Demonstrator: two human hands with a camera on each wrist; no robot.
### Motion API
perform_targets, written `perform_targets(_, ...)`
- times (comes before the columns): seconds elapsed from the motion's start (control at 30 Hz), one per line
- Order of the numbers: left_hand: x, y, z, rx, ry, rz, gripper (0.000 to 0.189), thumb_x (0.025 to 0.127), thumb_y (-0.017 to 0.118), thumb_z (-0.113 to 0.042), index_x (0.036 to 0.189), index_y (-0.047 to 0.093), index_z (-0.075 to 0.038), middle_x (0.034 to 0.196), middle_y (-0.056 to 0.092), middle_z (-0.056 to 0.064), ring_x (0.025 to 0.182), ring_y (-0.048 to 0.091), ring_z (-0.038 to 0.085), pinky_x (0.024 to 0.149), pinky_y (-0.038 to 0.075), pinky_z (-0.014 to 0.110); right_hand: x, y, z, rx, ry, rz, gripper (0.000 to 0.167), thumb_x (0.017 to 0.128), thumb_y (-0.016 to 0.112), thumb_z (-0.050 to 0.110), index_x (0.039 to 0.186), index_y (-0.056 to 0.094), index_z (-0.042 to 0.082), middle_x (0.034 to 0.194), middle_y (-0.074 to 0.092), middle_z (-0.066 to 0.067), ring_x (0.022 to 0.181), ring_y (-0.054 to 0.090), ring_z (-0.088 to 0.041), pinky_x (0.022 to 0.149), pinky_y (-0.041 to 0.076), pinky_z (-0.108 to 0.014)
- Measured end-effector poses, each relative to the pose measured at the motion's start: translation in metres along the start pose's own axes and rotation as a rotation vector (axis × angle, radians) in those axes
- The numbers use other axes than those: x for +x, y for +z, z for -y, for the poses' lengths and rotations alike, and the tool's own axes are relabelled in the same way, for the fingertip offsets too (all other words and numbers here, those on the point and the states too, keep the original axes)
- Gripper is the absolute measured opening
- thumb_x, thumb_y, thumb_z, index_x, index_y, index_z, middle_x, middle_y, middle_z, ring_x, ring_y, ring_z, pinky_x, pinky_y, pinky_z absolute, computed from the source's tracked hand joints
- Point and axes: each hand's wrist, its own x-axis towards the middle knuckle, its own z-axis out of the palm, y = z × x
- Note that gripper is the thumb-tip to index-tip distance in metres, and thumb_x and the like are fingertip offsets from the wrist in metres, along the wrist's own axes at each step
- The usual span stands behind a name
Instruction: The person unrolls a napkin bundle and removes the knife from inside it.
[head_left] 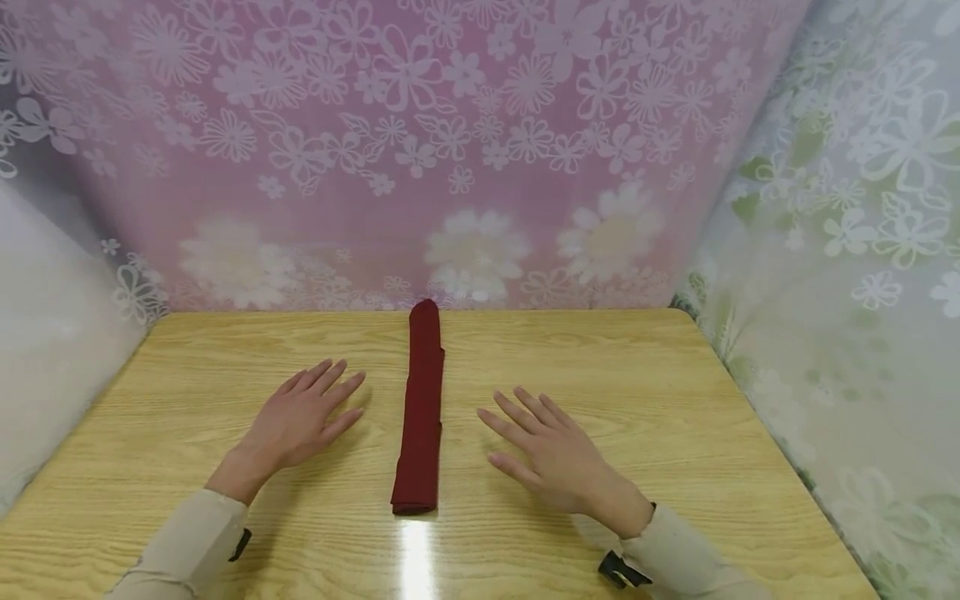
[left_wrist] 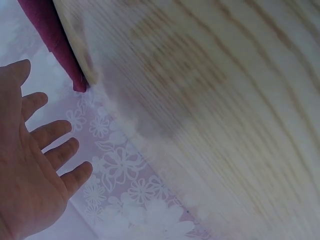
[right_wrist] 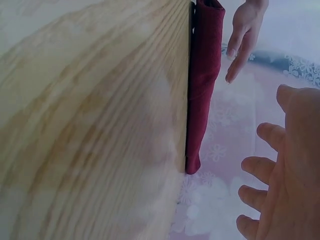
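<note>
A dark red cloth (head_left: pixel 423 408), folded or rolled into a long narrow strip, lies on the wooden table, running from near its back edge toward the front. Left of the cloth, my left hand (head_left: pixel 296 421) hovers over the table with its fingers spread and holds nothing. On the other side, my right hand (head_left: pixel 551 454) is likewise spread and apart from the cloth. The right wrist view shows the cloth (right_wrist: pixel 205 75) as a thick roll on the tabletop, between both hands. Only one end of the cloth (left_wrist: pixel 60 47) appears in the left wrist view.
The light wood-grained table (head_left: pixel 637 375) meets a pink flowered curtain (head_left: pixel 480 150) at its back edge. A pale flowered sheet (head_left: pixel 855 292) hangs along the right side, and a whitish one (head_left: pixel 52 317) along the left. Light glares off the table near the front.
</note>
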Motion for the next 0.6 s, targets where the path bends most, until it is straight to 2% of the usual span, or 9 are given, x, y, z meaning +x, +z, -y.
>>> perform_targets(0.6, 0.008, 0.007, -0.007, 0.017, 0.042, 0.014, 0.054, 0.098, 0.049, -0.044, 0.144, 0.047, -0.016, 0.146, 0.041, 0.016, 0.135, 0.034, 0.034, 0.108, 0.029, 0.052, 0.016, 0.008, 0.013, -0.013, -0.032, 0.040, 0.058, 0.101, 0.021, 0.057, 0.153, 0.023, 0.032, 0.157, 0.019, 0.002, 0.144, 0.010, -0.023, 0.115, 0.011, -0.045)
